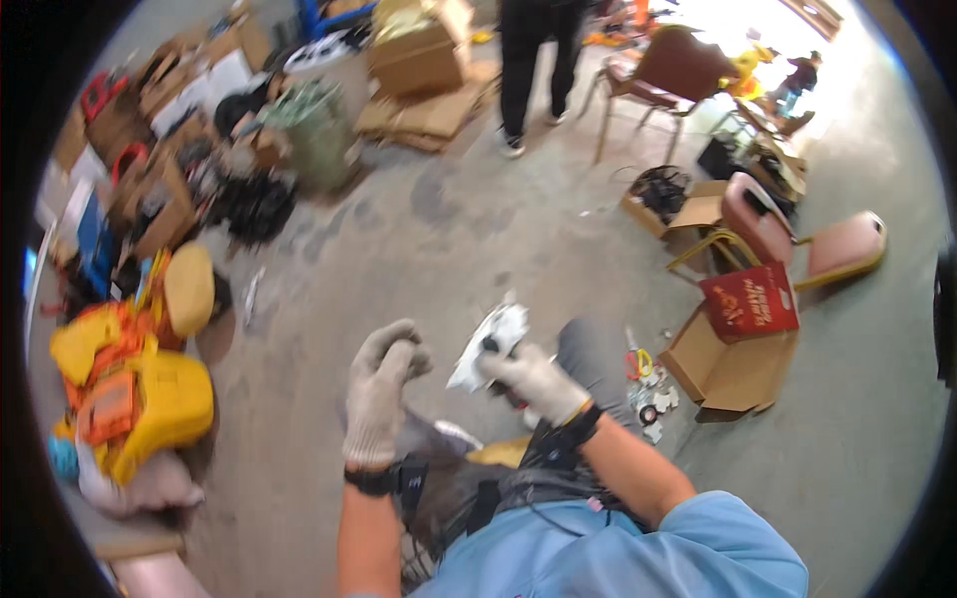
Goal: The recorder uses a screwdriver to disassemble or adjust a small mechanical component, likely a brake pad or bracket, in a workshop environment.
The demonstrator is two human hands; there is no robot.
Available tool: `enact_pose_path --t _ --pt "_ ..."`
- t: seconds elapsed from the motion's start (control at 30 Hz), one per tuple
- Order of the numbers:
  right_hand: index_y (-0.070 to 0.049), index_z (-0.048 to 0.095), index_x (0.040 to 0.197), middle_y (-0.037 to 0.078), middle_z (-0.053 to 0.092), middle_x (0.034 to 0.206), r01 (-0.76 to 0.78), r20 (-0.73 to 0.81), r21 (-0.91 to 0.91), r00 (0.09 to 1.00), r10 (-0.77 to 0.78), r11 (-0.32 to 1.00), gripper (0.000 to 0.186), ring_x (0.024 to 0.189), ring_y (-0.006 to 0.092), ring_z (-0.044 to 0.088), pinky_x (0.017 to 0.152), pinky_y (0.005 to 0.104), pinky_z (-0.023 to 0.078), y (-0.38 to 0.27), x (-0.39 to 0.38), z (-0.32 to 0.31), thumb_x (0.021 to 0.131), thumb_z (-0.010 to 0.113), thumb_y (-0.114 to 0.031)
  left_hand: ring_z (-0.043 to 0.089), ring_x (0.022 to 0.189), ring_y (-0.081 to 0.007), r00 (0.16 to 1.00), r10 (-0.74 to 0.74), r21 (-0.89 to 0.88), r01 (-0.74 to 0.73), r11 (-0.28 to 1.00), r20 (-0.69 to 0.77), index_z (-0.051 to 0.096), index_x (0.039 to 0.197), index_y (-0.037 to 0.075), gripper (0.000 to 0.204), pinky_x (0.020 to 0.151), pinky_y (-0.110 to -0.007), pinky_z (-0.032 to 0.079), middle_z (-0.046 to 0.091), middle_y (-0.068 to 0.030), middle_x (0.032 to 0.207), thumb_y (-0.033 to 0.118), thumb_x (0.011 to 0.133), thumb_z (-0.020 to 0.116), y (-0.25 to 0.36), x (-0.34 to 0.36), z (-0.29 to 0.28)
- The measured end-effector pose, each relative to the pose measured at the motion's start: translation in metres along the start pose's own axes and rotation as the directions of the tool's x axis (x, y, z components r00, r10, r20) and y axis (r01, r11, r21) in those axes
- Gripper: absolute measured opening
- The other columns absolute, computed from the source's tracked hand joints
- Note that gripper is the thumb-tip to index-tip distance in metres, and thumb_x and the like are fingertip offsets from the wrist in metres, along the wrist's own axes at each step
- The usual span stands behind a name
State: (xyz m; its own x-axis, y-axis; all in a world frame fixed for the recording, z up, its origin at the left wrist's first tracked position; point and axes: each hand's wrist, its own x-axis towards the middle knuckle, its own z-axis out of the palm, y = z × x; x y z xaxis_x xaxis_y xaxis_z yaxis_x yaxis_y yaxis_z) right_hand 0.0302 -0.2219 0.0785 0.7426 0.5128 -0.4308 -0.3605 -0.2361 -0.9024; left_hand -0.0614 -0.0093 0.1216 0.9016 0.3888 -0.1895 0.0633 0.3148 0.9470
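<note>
My left hand (387, 379), in a pale knit glove, is raised left of centre, fingers loosely curled and apart, nothing visible in it. My gloved right hand (528, 379) is closed around a small black object (490, 346). A white, crumpled packet (483, 339) shows just beyond that hand; whether it is touched I cannot tell. Right of my knee (583, 349) lie yellow-handled scissors (638, 364) among small scattered pieces (658, 409) on the concrete floor (399, 249).
Yellow and orange items (159, 409) pile at left. Cardboard boxes (419, 60) and sacks (314, 135) crowd the upper left. A person (538, 60) in dark trousers stands ahead; another (802, 75) is farther right. Chairs (668, 60) and an open box (728, 359) are at right.
</note>
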Motion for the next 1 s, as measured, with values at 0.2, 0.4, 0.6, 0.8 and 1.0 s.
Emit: enact_pose_path --t 0.2,0.4,0.6,0.8,1.0 --pt "-0.003 0.072 0.101 0.002 0.068 0.085 -0.003 0.06 0.031 0.998 0.001 1.0 0.029 0.073 0.0098 0.062 0.065 0.0268 0.05 -0.004 0.001 0.011 0.087 0.078 -0.027 0.067 0.116 -0.0204 0.916 -0.298 -0.02 0.314 0.949 0.268 0.055 0.148 -0.003 0.053 0.098 -0.037 0.058 0.066 -0.0117 0.134 0.037 0.113 0.058 -0.077 0.006 -0.033" --pt "-0.002 0.066 0.117 0.002 0.068 0.09 -0.048 0.14 -0.222 0.987 0.08 0.974 0.034 0.079 0.0107 0.063 0.069 0.0276 0.053 -0.02 -0.005 0.034 0.088 0.077 -0.016 0.06 0.128 -0.0177 0.906 -0.228 -0.152 0.297 0.943 0.357 0.046 0.159 0.003 0.062 0.106 -0.033 0.052 0.062 -0.0081 0.142 0.042 0.112 0.059 -0.111 0.005 -0.031" --pt "0.001 0.062 0.131 0.011 0.074 0.1 0.116 0.196 -0.549 0.981 -0.008 0.828 0.049 0.089 0.0191 0.071 0.08 0.0346 0.058 -0.017 -0.013 0.044 0.089 0.078 -0.02 0.065 0.116 -0.0144 0.87 -0.211 -0.301 0.368 0.88 0.447 0.047 0.158 0.009 0.059 0.097 -0.03 0.055 0.066 -0.0035 0.131 0.043 0.112 0.061 -0.121 -0.001 -0.022" --pt "0.0 0.067 0.13 0.017 0.076 0.108 0.052 -0.013 -0.733 0.996 -0.09 0.678 0.054 0.098 0.0241 0.075 0.087 0.0365 0.058 -0.005 -0.012 0.049 0.092 0.077 -0.037 0.071 0.105 -0.018 0.951 -0.262 -0.448 0.31 0.839 0.167 0.052 0.146 0.004 0.039 0.084 -0.033 0.061 0.069 -0.0085 0.121 0.028 0.115 0.054 -0.126 0.003 -0.021" --pt "0.003 0.067 0.131 0.011 0.075 0.1 -0.062 -0.001 -0.671 0.997 0.082 0.739 0.058 0.086 0.0153 0.07 0.078 0.0312 0.057 -0.007 -0.016 0.053 0.096 0.074 -0.042 0.072 0.112 -0.0271 0.955 -0.239 -0.574 0.296 0.764 0.174 0.056 0.141 -0.004 0.038 0.096 -0.04 0.062 0.071 -0.0197 0.125 0.006 0.107 0.042 -0.131 0.005 -0.029"
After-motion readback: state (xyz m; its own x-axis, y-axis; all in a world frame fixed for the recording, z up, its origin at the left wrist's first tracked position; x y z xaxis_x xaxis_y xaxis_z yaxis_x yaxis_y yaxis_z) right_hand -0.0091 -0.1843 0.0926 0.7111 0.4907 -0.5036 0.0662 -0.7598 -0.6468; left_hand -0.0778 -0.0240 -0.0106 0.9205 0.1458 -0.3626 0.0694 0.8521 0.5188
